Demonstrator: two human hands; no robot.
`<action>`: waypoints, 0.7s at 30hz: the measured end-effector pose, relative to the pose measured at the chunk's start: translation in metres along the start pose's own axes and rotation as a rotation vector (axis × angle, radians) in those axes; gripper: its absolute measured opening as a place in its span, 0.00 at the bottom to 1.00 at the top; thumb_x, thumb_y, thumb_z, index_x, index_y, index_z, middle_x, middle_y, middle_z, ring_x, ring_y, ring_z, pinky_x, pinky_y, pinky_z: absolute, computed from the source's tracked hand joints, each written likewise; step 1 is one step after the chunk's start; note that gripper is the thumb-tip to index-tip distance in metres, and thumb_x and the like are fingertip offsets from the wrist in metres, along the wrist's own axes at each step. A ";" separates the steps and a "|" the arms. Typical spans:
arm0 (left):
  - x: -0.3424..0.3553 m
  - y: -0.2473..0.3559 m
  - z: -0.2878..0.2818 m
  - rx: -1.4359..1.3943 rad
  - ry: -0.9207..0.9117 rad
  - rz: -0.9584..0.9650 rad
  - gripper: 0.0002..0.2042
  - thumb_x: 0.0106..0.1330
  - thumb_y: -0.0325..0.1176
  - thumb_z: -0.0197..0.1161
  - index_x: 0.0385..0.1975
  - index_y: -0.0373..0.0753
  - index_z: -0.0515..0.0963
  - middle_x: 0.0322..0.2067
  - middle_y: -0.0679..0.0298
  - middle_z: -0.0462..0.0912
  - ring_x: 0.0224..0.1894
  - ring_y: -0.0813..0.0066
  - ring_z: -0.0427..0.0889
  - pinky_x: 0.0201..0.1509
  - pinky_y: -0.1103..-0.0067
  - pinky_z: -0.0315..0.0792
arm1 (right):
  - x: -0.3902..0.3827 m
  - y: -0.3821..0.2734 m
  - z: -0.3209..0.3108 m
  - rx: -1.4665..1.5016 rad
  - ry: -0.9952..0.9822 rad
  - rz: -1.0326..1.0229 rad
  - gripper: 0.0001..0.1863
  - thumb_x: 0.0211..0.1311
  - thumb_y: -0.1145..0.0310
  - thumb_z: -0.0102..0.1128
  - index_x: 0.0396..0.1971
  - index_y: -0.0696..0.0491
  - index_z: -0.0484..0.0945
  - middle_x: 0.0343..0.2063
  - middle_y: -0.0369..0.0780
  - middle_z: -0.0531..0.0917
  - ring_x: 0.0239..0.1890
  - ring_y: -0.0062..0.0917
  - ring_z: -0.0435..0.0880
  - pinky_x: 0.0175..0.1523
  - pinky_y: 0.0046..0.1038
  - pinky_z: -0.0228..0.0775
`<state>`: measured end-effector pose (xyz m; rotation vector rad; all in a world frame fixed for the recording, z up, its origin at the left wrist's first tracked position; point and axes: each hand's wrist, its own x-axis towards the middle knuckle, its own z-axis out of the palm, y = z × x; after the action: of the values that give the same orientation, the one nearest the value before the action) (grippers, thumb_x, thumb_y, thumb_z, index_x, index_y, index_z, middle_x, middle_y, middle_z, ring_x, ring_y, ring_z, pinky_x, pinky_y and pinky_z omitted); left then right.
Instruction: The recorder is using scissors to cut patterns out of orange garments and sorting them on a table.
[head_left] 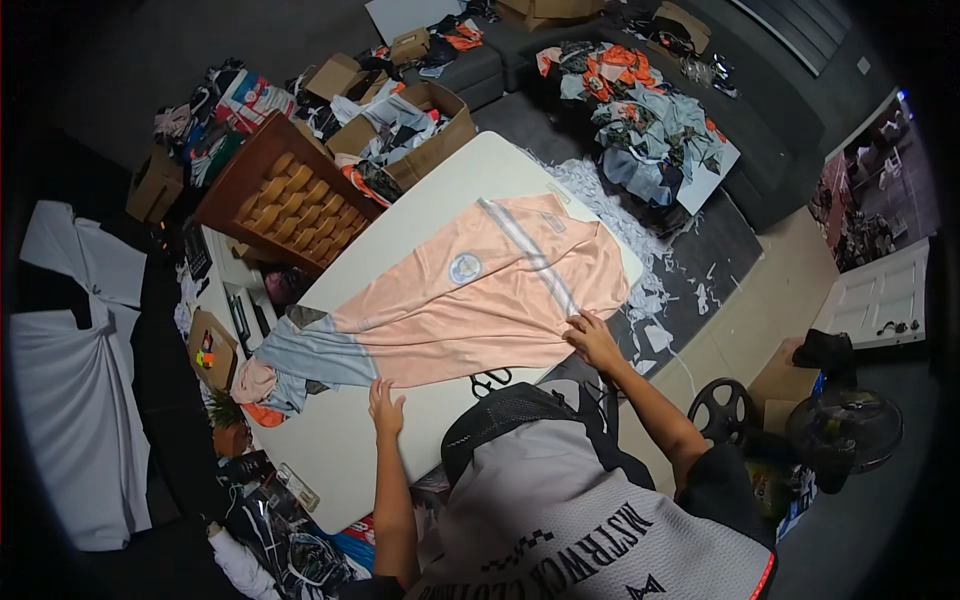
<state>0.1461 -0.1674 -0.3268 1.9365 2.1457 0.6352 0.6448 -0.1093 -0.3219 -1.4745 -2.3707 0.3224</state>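
A long peach garment [430, 320] with a pale grey stripe and a round badge lies spread across a white table [330, 500]. My left hand [386, 408] rests at its near edge, fingers apart, close to a blue-grey section [335, 352] of cloth. At the garment's near right edge, beside the end of the stripe, my right hand [594, 341] lies on the fabric with its fingers spread. Between my hands, the black handles of scissors [490, 382] show; their blades are hidden under the garment.
A wooden chair [290, 200] with a woven back stands against the table's far left side. Beyond it, a cardboard box [440, 140] overflows with cloth. Garments are heaped [650, 120] at the back right. Scraps [645, 290] litter the floor; a fan [845, 430] stands right.
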 end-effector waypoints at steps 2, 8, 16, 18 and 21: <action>-0.008 -0.006 0.003 0.046 0.031 -0.058 0.10 0.60 0.31 0.58 0.41 0.44 0.73 0.52 0.63 0.69 0.52 0.60 0.69 0.53 0.64 0.62 | 0.002 0.013 -0.003 0.009 0.006 -0.005 0.19 0.47 0.68 0.63 0.43 0.44 0.74 0.54 0.37 0.72 0.61 0.40 0.64 0.61 0.37 0.59; -0.004 -0.015 -0.004 0.054 -0.073 -0.139 0.09 0.61 0.30 0.55 0.42 0.43 0.72 0.47 0.64 0.72 0.49 0.60 0.70 0.55 0.66 0.60 | -0.006 0.032 -0.013 0.122 0.089 0.129 0.13 0.52 0.72 0.58 0.39 0.49 0.75 0.46 0.39 0.76 0.51 0.38 0.71 0.56 0.35 0.62; -0.016 0.004 -0.006 0.106 -0.080 -0.122 0.22 0.60 0.32 0.60 0.55 0.48 0.69 0.49 0.63 0.68 0.50 0.61 0.69 0.56 0.66 0.62 | 0.075 0.012 -0.059 0.628 0.611 0.472 0.09 0.60 0.75 0.51 0.41 0.57 0.70 0.31 0.37 0.74 0.31 0.25 0.72 0.41 0.22 0.64; -0.010 0.009 -0.002 0.150 -0.098 -0.196 0.23 0.59 0.33 0.61 0.57 0.49 0.69 0.50 0.63 0.68 0.50 0.61 0.69 0.57 0.66 0.63 | 0.107 -0.001 -0.074 0.694 0.658 0.454 0.09 0.61 0.75 0.50 0.42 0.57 0.69 0.30 0.36 0.73 0.31 0.22 0.70 0.39 0.21 0.64; -0.002 0.010 0.011 0.189 -0.079 -0.241 0.20 0.58 0.31 0.62 0.53 0.48 0.71 0.51 0.61 0.67 0.51 0.59 0.69 0.55 0.65 0.64 | 0.146 -0.023 -0.103 0.908 0.810 0.416 0.06 0.63 0.71 0.51 0.35 0.58 0.72 0.26 0.36 0.74 0.26 0.18 0.67 0.32 0.21 0.61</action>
<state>0.1596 -0.1664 -0.3331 1.7133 2.4124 0.3181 0.6062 0.0133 -0.1954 -1.2494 -1.0377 0.6363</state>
